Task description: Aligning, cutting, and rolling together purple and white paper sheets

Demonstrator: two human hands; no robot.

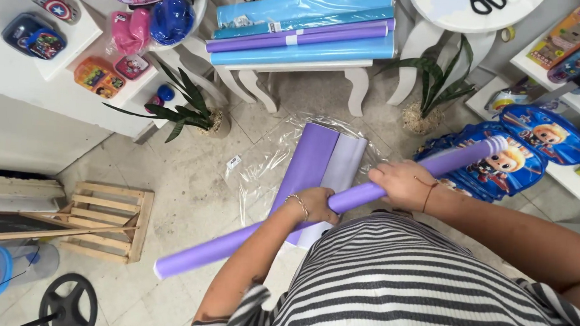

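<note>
Low in the middle of the view, just above a striped shirt (403, 281), a person holds a long purple roll (341, 202) of sheet material slantwise across the body. The left hand (314, 205), with a thin bracelet at the wrist, is curled around the roll near its middle from below. The right hand (404, 183), with a dark cord at the wrist, is closed over the roll from above, just to the right. The two hands lie close together, both wrapped firmly round the tube. One end of the roll points down to the near left, over the tiled floor (189, 197); the other end reaches up to the far right, in front of blue cartoon backpacks (525, 149). Beneath the hands, on the floor, lie two more purple rolls (323, 165), one darker and one paler, side by side on crinkled clear plastic wrap (263, 168). Farther off, a white table (295, 67) carries blue and purple rolls (304, 25), with a spiky potted plant (190, 111) on each side. A wooden pallet (105, 219) sits at the left. The held roll looks light and fairly stiff, though probably easy to dent or crease; its smooth surface may slip, so gripping near the middle with hands apart seems steadiest.
</note>
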